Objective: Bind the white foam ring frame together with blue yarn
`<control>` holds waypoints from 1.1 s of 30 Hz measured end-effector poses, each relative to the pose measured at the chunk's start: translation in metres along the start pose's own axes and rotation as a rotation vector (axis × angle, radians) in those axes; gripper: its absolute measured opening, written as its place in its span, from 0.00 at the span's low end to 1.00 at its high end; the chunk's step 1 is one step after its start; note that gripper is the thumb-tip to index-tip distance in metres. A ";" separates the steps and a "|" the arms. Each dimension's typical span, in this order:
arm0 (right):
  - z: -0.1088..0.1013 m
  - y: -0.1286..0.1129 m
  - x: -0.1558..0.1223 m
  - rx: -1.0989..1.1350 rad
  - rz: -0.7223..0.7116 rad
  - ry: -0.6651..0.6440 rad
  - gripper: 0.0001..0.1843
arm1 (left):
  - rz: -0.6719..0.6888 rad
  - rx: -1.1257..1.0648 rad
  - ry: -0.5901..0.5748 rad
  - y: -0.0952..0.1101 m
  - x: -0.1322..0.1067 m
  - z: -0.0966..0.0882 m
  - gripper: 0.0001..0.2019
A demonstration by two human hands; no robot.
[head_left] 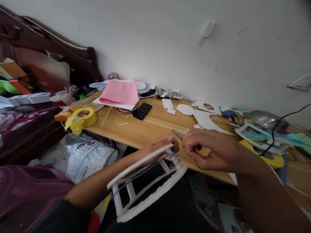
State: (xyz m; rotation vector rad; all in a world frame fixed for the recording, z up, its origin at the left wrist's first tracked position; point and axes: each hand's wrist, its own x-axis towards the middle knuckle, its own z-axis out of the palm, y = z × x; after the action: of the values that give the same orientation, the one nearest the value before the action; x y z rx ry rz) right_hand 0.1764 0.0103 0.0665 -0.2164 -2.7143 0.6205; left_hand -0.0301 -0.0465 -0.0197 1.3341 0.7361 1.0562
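Note:
A white frame (150, 204), two curved strips joined by short white posts, is held tilted over my lap. My left hand (161, 145) is closed round its far end, with part of the fingers hidden behind the upper strip. Blue-purple yarn (143, 173) runs along the inside of the frame and winds round the posts at the far end. To the right of that end, my right hand (211, 150) pinches the yarn, a short length stretching between it and the frame. Partly covered by my right hand, scissors (178, 133) lie on the table.
On the wooden table (116, 124) lie a black phone (142, 111), pink paper (120, 92), yellow tape rolls (85, 116) and white cut-outs (206, 119). At right are another white frame (257, 139) and a black cable (273, 132). A purple plastic item (31, 191) stands lower left.

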 end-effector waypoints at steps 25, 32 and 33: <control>0.005 0.002 0.002 0.171 -0.130 -0.141 0.05 | 0.063 0.087 -0.069 0.015 -0.002 0.004 0.23; -0.007 -0.012 0.011 0.097 -0.133 -0.232 0.06 | 0.044 0.077 -0.065 0.011 -0.002 0.003 0.23; -0.009 -0.016 0.014 0.086 -0.137 -0.237 0.06 | 0.049 0.060 -0.059 0.009 -0.001 0.003 0.24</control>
State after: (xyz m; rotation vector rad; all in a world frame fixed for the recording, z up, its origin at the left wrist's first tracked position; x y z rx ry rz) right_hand 0.1653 0.0028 0.0850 0.0687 -2.8881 0.7634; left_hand -0.0291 -0.0493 -0.0102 1.4354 0.6984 1.0359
